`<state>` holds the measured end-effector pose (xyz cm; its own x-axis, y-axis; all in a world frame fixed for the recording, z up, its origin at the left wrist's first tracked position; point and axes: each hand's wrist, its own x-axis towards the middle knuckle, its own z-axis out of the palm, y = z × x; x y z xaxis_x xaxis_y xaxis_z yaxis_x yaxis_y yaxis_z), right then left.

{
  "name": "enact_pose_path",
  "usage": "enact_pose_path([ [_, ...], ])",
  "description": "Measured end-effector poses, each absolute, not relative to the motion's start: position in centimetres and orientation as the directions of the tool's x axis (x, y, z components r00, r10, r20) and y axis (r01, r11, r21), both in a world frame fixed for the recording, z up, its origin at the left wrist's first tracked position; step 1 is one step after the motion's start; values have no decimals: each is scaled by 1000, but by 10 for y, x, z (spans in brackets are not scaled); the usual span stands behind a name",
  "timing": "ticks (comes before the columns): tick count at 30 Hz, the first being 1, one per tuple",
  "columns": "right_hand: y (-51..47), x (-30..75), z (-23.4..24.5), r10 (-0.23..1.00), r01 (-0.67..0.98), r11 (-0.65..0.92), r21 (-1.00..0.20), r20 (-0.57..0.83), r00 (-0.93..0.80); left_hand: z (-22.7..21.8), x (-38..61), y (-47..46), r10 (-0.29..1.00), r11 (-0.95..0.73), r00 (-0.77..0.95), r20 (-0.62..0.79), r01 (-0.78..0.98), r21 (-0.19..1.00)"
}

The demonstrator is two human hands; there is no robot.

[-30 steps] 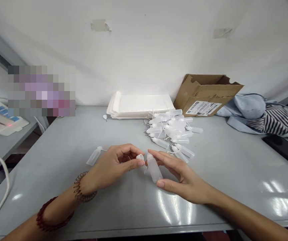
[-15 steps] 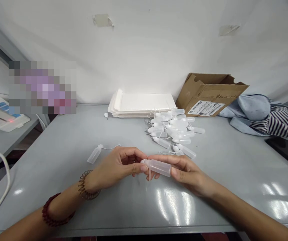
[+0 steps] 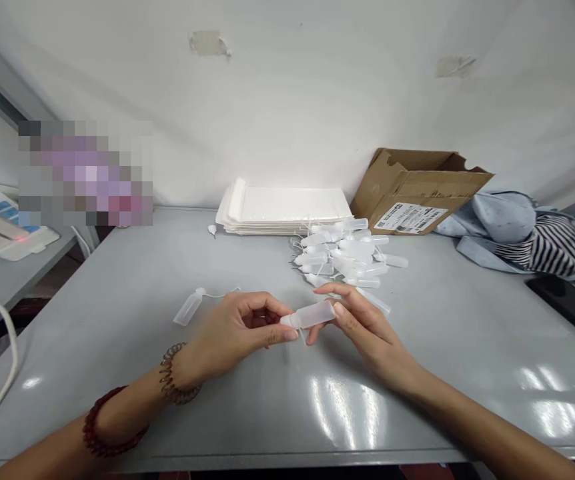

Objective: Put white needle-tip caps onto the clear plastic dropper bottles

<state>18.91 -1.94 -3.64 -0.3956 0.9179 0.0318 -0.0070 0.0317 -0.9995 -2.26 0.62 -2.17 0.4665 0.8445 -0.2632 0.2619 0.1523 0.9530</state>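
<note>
Head view: left hand (image 3: 240, 327) curled, fingertips pinching nozzle end of plastic dropper bottle (image 3: 310, 315); right hand (image 3: 367, 327) gripping bottle body between thumb and fingers. Bottle held between both hands above gray table (image 3: 417, 347), tilted slightly up to right. Second bottle (image 3: 189, 307) lying on table just beyond left hand, thin cord trailing. Pile of bottles (image 3: 347, 257) behind right hand, beside stack of white packets (image 3: 282, 207) and cardboard box (image 3: 420, 193) at wall.
</note>
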Motion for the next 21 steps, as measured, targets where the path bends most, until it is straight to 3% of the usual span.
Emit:
enact_pose_path([
  [7, -24, 186, -49, 930, 200, 295, -934, 233, -285, -21, -20, 5, 831, 197, 459, -314, 284, 938],
  [14, -22, 191, -55, 770, 477, 638, -605, 482, -418, -18, -18, 3, 807, 253, 477, -347, 251, 934],
  [17, -22, 190, -56, 749, 532, 661, -529, 510, -423, -18, -17, 3, 798, 284, 481, -364, 233, 930],
  [21, -26, 189, -57, 811, 568, 582, -582, 468, -351, -21, -17, 5, 788, 296, 507, -351, 189, 936],
])
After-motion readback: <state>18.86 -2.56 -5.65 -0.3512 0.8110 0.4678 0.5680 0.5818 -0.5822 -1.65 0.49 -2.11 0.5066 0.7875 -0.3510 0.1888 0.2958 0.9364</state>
